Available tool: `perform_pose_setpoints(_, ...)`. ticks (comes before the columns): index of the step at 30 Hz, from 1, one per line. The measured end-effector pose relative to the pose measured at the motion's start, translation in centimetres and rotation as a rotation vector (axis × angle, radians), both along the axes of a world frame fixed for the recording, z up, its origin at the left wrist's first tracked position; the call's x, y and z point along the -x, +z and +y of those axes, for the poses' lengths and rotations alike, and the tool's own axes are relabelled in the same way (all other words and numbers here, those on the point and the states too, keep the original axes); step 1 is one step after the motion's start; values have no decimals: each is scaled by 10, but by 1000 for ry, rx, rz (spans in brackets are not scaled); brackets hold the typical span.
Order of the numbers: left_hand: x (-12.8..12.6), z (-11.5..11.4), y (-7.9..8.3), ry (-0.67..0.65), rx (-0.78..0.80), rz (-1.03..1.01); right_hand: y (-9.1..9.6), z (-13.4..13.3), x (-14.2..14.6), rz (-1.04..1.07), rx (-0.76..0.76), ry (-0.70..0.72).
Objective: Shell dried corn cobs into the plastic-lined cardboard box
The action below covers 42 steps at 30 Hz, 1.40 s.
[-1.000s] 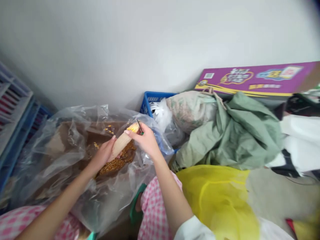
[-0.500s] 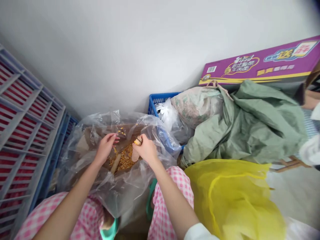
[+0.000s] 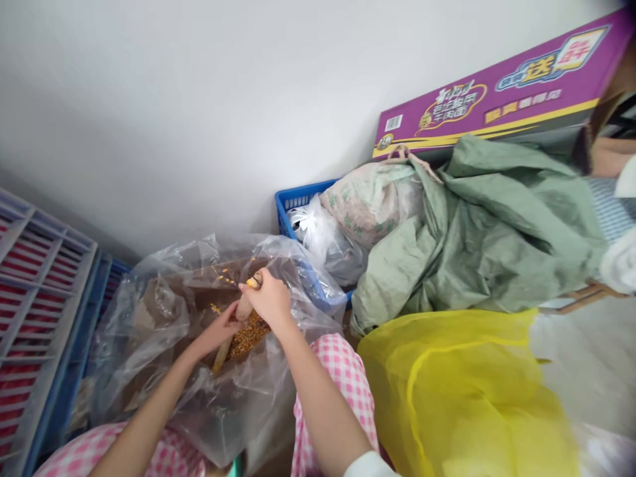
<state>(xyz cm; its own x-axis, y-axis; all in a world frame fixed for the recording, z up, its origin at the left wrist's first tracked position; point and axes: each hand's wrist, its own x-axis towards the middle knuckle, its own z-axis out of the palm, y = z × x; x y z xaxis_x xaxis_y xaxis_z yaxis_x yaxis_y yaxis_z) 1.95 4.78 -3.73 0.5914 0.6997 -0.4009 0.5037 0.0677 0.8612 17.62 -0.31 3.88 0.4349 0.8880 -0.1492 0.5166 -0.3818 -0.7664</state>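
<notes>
On your right arm you wear a pale, nearly white sleeve [image 3: 368, 466], plain on the part that shows, its edge ending above the forearm. Past that edge, your right forearm [image 3: 314, 391] is bare and slim, down to an ungloved right hand [image 3: 269, 298]. Your left forearm [image 3: 149, 407] and left hand [image 3: 218, 331] are bare as well. Pink and white gingham covers your right leg [image 3: 342, 368] and left leg [image 3: 116, 456], in small, regular checks on loose, softly creased cloth. Low in view, a sliver of green footwear [image 3: 236, 466] shows, too little to tell its shape.
</notes>
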Motion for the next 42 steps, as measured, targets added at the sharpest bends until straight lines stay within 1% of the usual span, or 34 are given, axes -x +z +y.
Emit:
perform_pose_setpoints(4,-2,-5,4,1,30,1,3,2,-4,174,-86,-47)
perform_pose_setpoints(9,-2,-10,6,-82,44,-55,0,4,-7,509,-196,-112)
perform_pose_setpoints(12,-3,-13,12,-86,21,-47,-2,5,-6,677,-229,-134)
perform_pose_setpoints(15,-4,-15,16,-69,1,-63,-3,6,-6,774,-241,-141)
perform_pose_setpoints(24,-1,-14,13,-66,12,-63,-9,9,-6,818,-263,-99)
perform_pose_setpoints(29,-2,-16,17,-51,21,-71,-11,11,-6,817,-276,-76)
perform_pose_setpoints(42,-2,-16,16,-72,4,-64,-11,9,-5,817,-276,-107)
